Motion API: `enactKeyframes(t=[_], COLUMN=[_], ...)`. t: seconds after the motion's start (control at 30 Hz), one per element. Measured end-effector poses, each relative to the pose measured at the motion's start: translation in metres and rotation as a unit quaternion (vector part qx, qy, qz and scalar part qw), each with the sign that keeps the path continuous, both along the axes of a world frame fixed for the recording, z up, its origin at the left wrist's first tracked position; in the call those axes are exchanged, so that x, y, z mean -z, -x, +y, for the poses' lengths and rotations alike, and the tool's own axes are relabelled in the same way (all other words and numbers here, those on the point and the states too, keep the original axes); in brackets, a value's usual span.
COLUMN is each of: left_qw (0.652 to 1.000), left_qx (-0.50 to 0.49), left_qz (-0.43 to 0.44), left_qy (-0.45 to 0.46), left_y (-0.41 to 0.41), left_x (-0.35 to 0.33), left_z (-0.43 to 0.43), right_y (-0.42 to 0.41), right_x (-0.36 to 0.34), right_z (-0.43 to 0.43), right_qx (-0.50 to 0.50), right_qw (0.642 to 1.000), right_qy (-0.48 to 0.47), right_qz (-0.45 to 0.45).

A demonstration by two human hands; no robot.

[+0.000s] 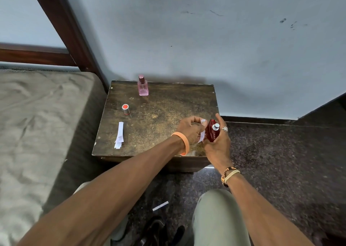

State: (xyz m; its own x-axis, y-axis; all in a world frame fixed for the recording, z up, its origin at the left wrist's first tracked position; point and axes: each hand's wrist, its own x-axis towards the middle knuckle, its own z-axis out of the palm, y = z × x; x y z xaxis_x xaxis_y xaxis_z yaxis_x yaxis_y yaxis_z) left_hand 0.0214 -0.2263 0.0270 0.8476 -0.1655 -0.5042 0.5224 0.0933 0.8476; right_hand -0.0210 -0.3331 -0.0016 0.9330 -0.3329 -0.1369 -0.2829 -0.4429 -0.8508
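My right hand (218,144) grips a red perfume bottle (211,132) with a bare silver spray nozzle, tilted over the right side of a worn wooden table (159,112). My left hand (191,128) pinches a white paper strip (201,133) right beside the bottle. A red-topped silver cap (126,109) stands at the table's left. Near the back edge stands a pink perfume bottle (143,86). A small stack of white paper strips (119,135) lies at the front left.
A bed with a grey-beige cover (33,133) and a dark wooden frame runs along the left. A pale wall stands behind the table. One paper strip (160,206) lies on the dark speckled floor by my knees.
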Motion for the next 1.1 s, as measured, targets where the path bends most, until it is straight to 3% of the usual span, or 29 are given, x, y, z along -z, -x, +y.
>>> enactKeyframes(t=[0.47,0.57,0.67,0.8,0.93,1.1], left_qw=[1.000,0.999,0.999,0.993,0.978,0.960], left_qx=[-0.011,-0.027,-0.040,-0.106,-0.209,-0.276], left_qz=[0.002,0.000,-0.020,-0.044,-0.022,0.029], left_qy=[-0.017,0.017,0.028,0.017,-0.007,-0.038], left_y=[0.011,0.011,0.011,0.001,-0.014,-0.030], left_x=[-0.006,-0.024,-0.047,-0.060,-0.053,-0.028], left_z=[0.020,0.044,0.082,0.145,0.201,0.239], right_y=[0.004,0.016,0.026,0.011,-0.018,-0.058], right_x=[-0.010,-0.031,-0.049,-0.074,-0.073,-0.042], right_z=[0.000,-0.003,0.003,0.046,0.104,0.166], right_qx=[-0.022,0.025,0.051,-0.030,-0.147,-0.191], right_qw=[1.000,0.998,0.969,0.948,0.967,0.980], right_qy=[0.014,0.042,0.136,0.152,0.094,0.038], right_qz=[0.018,-0.050,-0.197,-0.278,-0.187,-0.036])
